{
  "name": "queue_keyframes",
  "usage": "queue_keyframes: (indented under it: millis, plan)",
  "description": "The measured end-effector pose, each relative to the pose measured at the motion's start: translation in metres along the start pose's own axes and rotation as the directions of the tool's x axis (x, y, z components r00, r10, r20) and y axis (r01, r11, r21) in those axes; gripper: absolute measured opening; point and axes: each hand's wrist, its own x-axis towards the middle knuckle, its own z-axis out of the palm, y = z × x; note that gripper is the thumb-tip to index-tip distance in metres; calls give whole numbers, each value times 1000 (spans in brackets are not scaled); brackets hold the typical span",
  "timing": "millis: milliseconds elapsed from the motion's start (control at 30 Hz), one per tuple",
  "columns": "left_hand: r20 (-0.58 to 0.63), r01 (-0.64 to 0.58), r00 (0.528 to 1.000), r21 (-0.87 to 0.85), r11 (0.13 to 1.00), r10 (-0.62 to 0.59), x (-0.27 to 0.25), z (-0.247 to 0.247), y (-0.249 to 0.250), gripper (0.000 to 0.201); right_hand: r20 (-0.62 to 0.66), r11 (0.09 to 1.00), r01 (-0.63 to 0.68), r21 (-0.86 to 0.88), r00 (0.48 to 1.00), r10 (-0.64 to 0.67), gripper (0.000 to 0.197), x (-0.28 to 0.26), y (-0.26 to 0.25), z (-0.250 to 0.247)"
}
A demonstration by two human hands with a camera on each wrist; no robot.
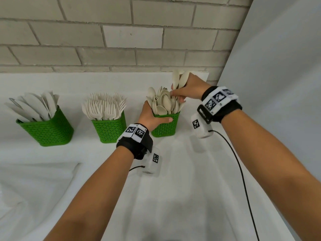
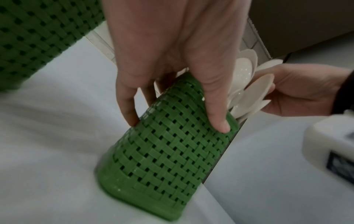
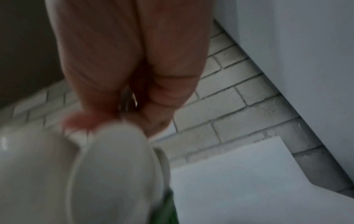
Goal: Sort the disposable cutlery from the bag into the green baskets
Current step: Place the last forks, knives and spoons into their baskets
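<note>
Left hand (image 1: 150,117) grips the spoon basket (image 1: 165,126) by its rim, while just above it the right hand (image 1: 188,90) clutches several spoons (image 1: 180,79).

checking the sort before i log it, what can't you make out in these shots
- Count of spoons held: right hand covers the handles in the head view; right wrist view is blurred.
- Bag: in no view.
- Spoon basket interior: packed spoons hide it.
- Knife basket contents: too small to verify.
</note>
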Motion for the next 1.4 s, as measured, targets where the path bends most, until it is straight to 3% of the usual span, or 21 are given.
queue_keyframes:
  millis: [67,167,233,267,333,400,433,500,600,700,767,900,1000,1100,1167,1233,1400]
  plan:
    - [10,-8,1000,2,1000,8,1,-1,-1,75,-24,999,-7,-48,1000,6,21,-1,4,7]
    - [24,-22,999,-3,1000,22,0,-1,0,62,-123,993,108,45,987,-102,84,-2,9,6]
    - [28,-32,999,-3,999,32,-1,-1,-1,62,-261,960,269,77,935,-241,108,-5,7,1]
    - [19,-33,999,-2,999,33,-1,-1,-1,64,-325,940,333,72,899,-294,107,-8,4,-1]
    - [14,-14,1000,-6,1000,15,0,-1,-3,70,-357,923,384,-34,858,-370,81,-12,-6,1]
    - [14,9,1000,-9,1000,-9,0,0,-5,74,-222,920,310,-241,905,-364,48,-12,-14,5]
    - [17,23,1000,-8,1000,-23,0,0,-4,74,-128,921,239,-309,949,-289,45,-11,-16,9]
    - [16,38,999,-6,999,-38,-1,0,-4,82,19,923,125,-364,992,-126,49,-11,-16,19]
    - [12,51,999,2,999,-51,-1,0,-4,88,123,965,110,-239,989,-83,51,-15,-14,34]
    - [14,65,998,6,998,-65,-2,0,-5,89,76,996,27,82,997,-33,53,-18,-7,39]
    - [3,57,998,9,998,-57,-3,-1,-4,86,15,983,14,182,1000,-17,52,-20,-3,37]
    - [11,47,999,12,999,-47,-4,-3,0,77,-59,997,73,-4,996,-73,44,-21,5,37]
    - [16,45,999,5,999,-45,-4,-3,1,73,-31,988,83,-129,996,-88,41,-16,14,38]
    - [38,73,997,4,997,-73,-3,-4,4,78,-21,999,45,13,999,-44,40,-15,19,39]
    - [49,91,995,20,996,-91,-3,-5,5,97,-54,989,11,148,999,-3,40,-13,16,42]
    - [63,102,993,30,994,-104,3,-4,-5,111,-35,991,-26,134,999,31,40,-10,12,42]
    - [57,88,994,49,995,-91,0,-5,-3,112,12,997,-39,61,999,39,41,-9,10,43]
